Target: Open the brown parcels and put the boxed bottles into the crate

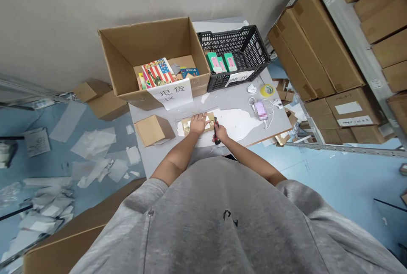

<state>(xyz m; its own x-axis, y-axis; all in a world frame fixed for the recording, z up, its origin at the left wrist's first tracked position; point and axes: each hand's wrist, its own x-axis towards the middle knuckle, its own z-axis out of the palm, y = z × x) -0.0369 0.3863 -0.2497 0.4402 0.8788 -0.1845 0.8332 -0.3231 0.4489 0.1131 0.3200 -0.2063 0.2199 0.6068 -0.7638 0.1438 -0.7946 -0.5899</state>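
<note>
A small flat cardboard box (pixel 186 126) with shiny tape and a white label lies on the table near its front edge. My left hand (pixel 197 125) rests over the box, its fingers bent at the far edge, holding it down. In my right hand (pixel 220 132) is a black and red utility knife (pixel 216 126), held at the right end of the box. Whether its blade touches the cardboard is too small to tell. White paper (pixel 239 122) is spread beneath and to the right of the box.
A closed carton (pixel 149 131) stands left on the table (pixel 203 153). Behind are a large open carton (pixel 127 49) with books and a black crate (pixel 233 81) with green boxes. Yellow tape (pixel 267 90) and a phone (pixel 260 109) lie right. Shelves of cartons (pixel 346 109) flank the right side.
</note>
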